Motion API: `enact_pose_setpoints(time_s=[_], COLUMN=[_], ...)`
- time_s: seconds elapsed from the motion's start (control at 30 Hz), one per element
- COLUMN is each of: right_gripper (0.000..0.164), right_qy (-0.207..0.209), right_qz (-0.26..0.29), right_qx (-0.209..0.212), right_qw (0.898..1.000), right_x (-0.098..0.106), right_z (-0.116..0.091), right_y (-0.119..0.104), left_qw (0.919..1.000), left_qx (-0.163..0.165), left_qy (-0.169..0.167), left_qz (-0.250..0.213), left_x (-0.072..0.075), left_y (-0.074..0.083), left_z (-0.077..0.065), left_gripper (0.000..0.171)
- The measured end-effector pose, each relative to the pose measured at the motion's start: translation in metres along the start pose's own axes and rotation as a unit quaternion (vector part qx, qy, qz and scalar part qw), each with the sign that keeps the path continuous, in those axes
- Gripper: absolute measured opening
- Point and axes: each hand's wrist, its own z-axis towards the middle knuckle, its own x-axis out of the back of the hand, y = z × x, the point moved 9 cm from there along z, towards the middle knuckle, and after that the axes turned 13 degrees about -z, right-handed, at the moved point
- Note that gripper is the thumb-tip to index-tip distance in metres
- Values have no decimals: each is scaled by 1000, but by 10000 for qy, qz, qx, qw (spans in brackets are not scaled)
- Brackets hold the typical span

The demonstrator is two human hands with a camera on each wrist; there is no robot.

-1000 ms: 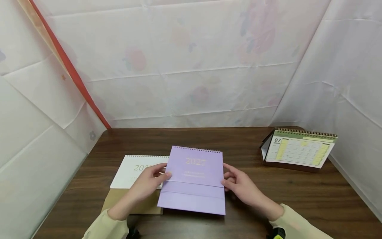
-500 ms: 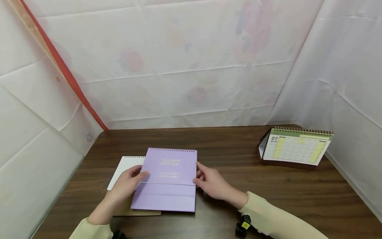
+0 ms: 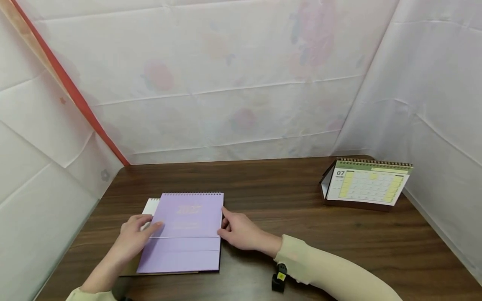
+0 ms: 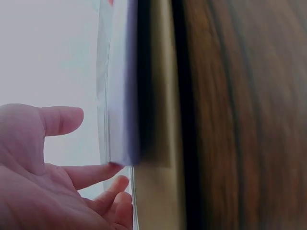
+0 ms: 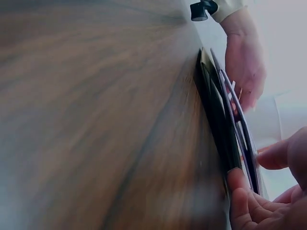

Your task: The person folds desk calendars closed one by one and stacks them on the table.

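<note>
A purple 2027 desk calendar (image 3: 184, 246), spiral-bound along its far edge, lies over a white desk calendar (image 3: 151, 205) with a tan base (image 3: 129, 267). Most of the white one is hidden beneath it. My right hand (image 3: 244, 231) pinches the purple calendar's right edge, thumb on the cover and fingers underneath. My left hand (image 3: 132, 237) is at the left edge. In the left wrist view its thumb (image 4: 64, 120) stands off the cover, while the index finger (image 4: 91, 175) touches the purple edge. The right wrist view shows a narrow gap between the stacked calendars (image 5: 235, 115).
A green-and-white desk calendar (image 3: 369, 184) showing 07 stands tented at the back right of the dark wooden table (image 3: 286, 188). White printed cloth (image 3: 241, 83) hangs behind and at both sides. A small black device (image 3: 279, 278) is attached at the right wrist.
Both hands have carried the purple calendar left and lowered it over the white one, covering most of it. My left thumb has eased off its edge. The camera view has shifted slightly.
</note>
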Motion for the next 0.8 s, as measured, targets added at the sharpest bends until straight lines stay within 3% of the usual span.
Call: enact_pose_setpoints(time_s=[0.33,0.53,0.7,0.8], right_gripper=[69,67,69,71], right_qy=[-116,-64,-201,-364], right_qz=[-94,-430,-742,-719], right_qx=[79,367,458,446], right_qw=[9999,9984,9960,9957], right_x=[-17,-20,-20,-23], right_z=[18,28,33,33], right_y=[-20,-29,-32,-31], left_qw=[9995,9991,9988,9994], left_qx=[-71,-25,4,60], left_qy=[202,254,343,312], left_qz=[240,337,343,122], left_x=[22,35,40,39], left_y=[-14,-20,-23,-28], left_z=[2,3,4,4], left_gripper=[85,79,74,69])
